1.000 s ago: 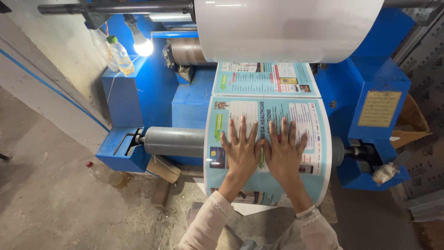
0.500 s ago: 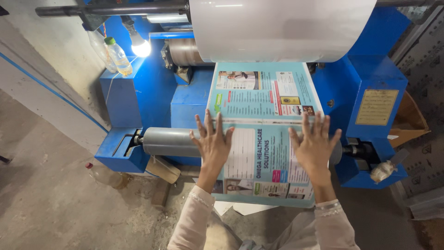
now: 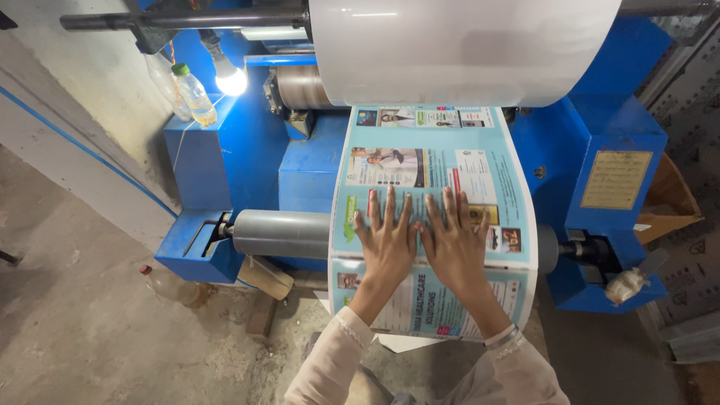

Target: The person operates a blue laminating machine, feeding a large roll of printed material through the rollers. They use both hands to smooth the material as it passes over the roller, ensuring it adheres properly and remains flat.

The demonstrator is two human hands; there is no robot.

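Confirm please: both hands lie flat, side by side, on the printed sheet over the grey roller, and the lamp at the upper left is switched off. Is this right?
Not quite. The lamp at the upper left is lit, glowing brightly in the head view. The rest holds: the left hand and right hand lie flat, side by side, on the printed sheet over the grey roller.

Bare concrete floor (image 3: 90, 330) spreads left and near, dusty. Pale wall (image 3: 90, 112) at far left carries a slanting blue stripe. A lit bulb (image 3: 229, 77) glares beside a hanging plastic bottle (image 3: 193, 94). Cardboard box (image 3: 667, 199) sits right.
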